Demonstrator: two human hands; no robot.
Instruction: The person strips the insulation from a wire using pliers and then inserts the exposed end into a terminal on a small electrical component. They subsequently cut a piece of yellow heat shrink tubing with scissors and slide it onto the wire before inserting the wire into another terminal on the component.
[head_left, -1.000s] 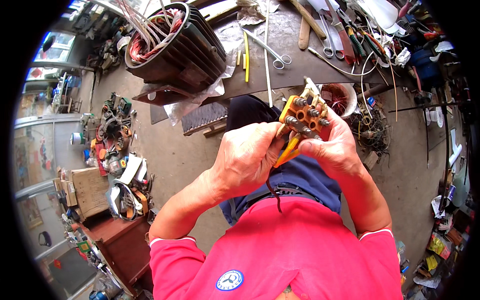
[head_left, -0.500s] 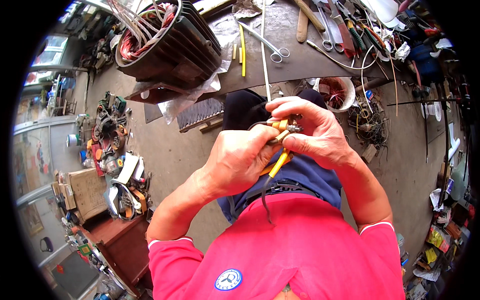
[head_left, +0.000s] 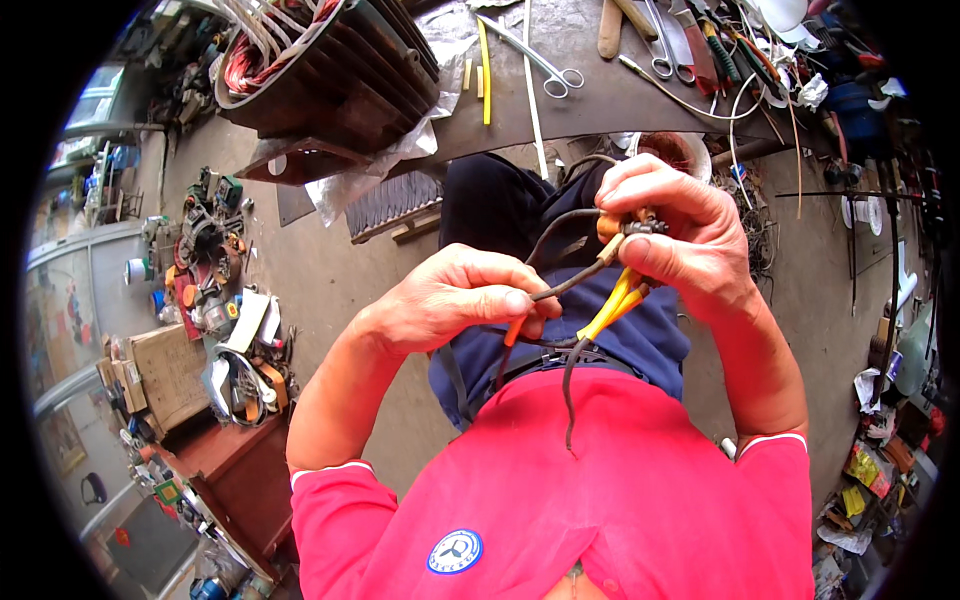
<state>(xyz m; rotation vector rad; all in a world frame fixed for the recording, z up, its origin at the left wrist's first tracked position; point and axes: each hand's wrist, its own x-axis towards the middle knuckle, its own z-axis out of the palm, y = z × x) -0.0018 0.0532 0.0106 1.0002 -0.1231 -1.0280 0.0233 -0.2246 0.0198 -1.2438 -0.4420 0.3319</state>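
Raised over my lap, my right hand [head_left: 705,235] grips a small orange-brown part with metal studs [head_left: 610,228], which looks like a terminal block, between thumb and fingers. Dark wires run from it. Two yellow sleeves [head_left: 602,312] hang below it, and a dark wire end [head_left: 568,400] droops over the red shirt. My left hand [head_left: 455,300] is closed in a pinch on a dark wire [head_left: 580,280] that leads to the block. Under those fingers an orange-red sleeve [head_left: 514,331] shows on another wire. The fingers hide part of the block.
On the bench ahead sit a finned motor housing [head_left: 375,75] with bundled wires, scissors [head_left: 555,80], a yellow tube [head_left: 486,80], a white rod [head_left: 533,110] and pliers [head_left: 720,55]. A white bucket [head_left: 703,155] stands below the bench. Machine parts [head_left: 205,235] cover the floor at left.
Both hands were close together at the block. Now the right hand has moved right with the block, and the left has drawn apart leftward, leaving a length of dark wire showing between them.
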